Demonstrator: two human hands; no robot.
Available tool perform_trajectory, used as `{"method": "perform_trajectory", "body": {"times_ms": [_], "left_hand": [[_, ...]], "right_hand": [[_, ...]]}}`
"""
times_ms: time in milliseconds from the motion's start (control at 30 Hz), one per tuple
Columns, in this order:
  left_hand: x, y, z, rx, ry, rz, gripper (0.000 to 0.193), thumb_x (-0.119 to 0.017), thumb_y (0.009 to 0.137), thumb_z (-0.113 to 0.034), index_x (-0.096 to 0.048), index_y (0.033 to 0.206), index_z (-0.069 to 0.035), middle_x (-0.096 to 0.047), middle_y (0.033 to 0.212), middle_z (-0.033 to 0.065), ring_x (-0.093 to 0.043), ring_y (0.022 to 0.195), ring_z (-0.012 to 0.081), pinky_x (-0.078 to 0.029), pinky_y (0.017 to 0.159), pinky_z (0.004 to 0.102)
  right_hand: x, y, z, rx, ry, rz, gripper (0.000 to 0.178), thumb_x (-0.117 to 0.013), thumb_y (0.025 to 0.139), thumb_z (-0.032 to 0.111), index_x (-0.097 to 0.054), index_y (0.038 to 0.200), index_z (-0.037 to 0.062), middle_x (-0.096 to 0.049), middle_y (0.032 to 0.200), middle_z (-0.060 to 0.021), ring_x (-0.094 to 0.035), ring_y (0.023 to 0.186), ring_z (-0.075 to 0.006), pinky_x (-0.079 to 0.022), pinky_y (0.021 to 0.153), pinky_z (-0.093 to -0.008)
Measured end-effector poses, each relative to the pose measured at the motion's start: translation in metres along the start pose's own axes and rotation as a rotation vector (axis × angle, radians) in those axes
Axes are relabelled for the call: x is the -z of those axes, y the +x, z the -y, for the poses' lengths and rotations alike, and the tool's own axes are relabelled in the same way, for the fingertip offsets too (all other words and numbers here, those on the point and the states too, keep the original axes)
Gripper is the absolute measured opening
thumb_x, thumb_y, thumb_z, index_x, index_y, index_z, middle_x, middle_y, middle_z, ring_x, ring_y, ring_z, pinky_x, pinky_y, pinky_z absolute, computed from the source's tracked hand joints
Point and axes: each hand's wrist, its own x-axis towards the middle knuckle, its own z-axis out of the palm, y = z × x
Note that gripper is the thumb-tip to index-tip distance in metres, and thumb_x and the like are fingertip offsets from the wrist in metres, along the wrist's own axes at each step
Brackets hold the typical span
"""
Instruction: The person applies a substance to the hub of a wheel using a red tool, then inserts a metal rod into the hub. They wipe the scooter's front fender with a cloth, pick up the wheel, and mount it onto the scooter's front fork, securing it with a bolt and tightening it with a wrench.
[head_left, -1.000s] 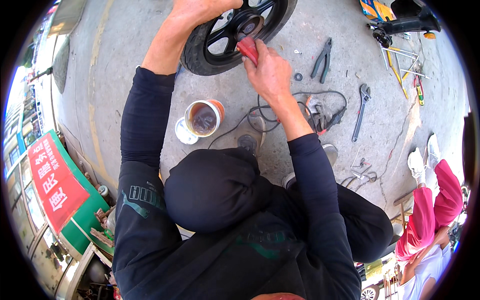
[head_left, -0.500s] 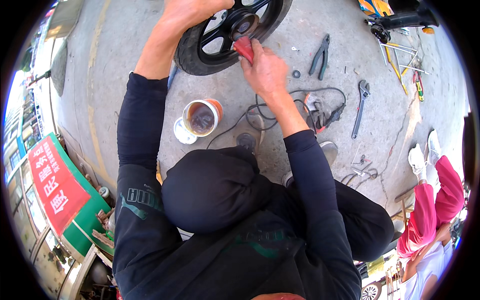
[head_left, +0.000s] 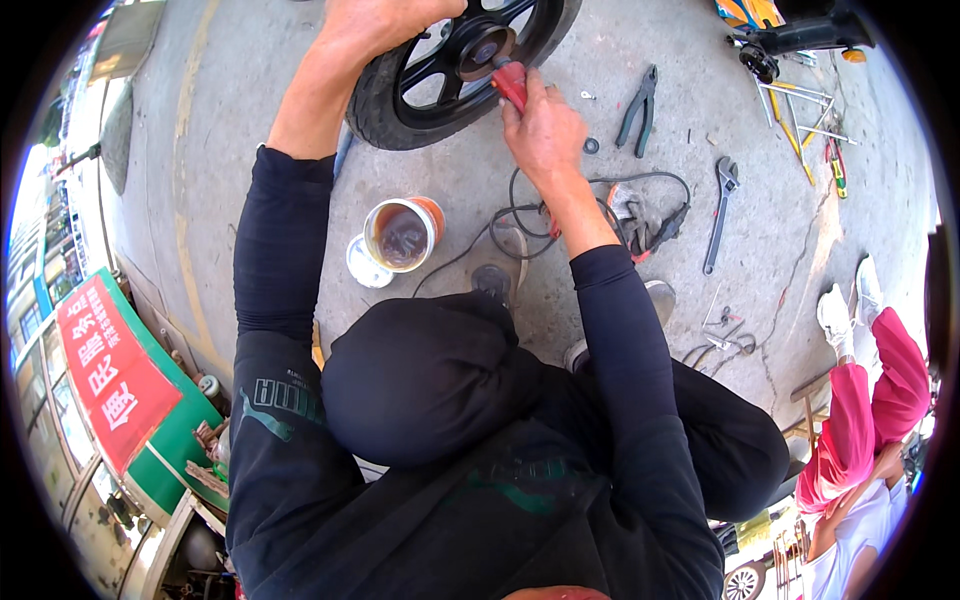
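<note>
A black spoked wheel with a rubber tyre (head_left: 385, 112) is at the top, cut off by the picture's edge. My left hand (head_left: 385, 20) is closed on the tyre's upper left side, its fingertips partly hidden. In my right hand (head_left: 548, 130) is a red-handled tool (head_left: 510, 86), gripped by the handle. Its short metal end points at the wheel's hub (head_left: 485, 50); whether it touches cannot be made out. Below the wheel stands an orange and white tub (head_left: 402, 238) holding brown grease, with a white lid (head_left: 368, 262) beside it.
Right of my right hand lie a small black ring (head_left: 591, 146), pliers (head_left: 638, 112), an adjustable wrench (head_left: 720, 215) and a work glove (head_left: 638, 215) among black cable (head_left: 520, 210). A screwdriver (head_left: 836, 168) is farther right. Another person's legs (head_left: 870, 410) are at lower right.
My right hand has shifted slightly right and down, drawing the red-handled tool outward from the hub's middle. My left hand and the wheel are nearly unchanged.
</note>
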Motion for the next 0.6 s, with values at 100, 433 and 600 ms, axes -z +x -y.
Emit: {"method": "perform_trajectory", "body": {"times_ms": [100, 433, 600], "left_hand": [[-0.003, 0.001, 0.004, -0.06, 0.071, -0.043, 0.065, -0.077, 0.069, -0.017, -0.059, 0.129, -0.001, -0.071, 0.103, 0.0201, -0.073, 0.075, 0.0261, -0.057, 0.075, 0.0376], [0.005, 0.0, -0.007, 0.063, -0.078, 0.047, 0.066, -0.078, 0.068, -0.014, -0.059, 0.13, 0.0, -0.071, 0.101, 0.0199, -0.073, 0.074, 0.0257, -0.057, 0.075, 0.0374], [0.003, 0.001, -0.004, 0.043, -0.034, 0.03, 0.066, -0.079, 0.068, -0.015, -0.059, 0.129, -0.001, -0.071, 0.104, 0.0206, -0.073, 0.078, 0.0266, -0.057, 0.075, 0.0377]], "right_hand": [[0.0, 0.001, 0.0, 0.003, -0.024, -0.032, 0.056, -0.072, 0.084, 0.029, -0.059, 0.131, 0.0012, -0.07, 0.098, -0.0222, -0.07, 0.079, -0.0403, -0.056, 0.069, -0.0486], [-0.001, -0.008, 0.005, 0.028, 0.153, 0.043, 0.056, -0.074, 0.082, 0.031, -0.062, 0.128, 0.0015, -0.07, 0.095, -0.0244, -0.069, 0.081, -0.0426, -0.055, 0.072, -0.0498], [0.005, 0.006, -0.002, 0.003, 0.038, 0.026, 0.054, -0.075, 0.082, 0.031, -0.063, 0.127, 0.0036, -0.071, 0.095, -0.0246, -0.069, 0.082, -0.0425, -0.055, 0.073, -0.0492]]}}
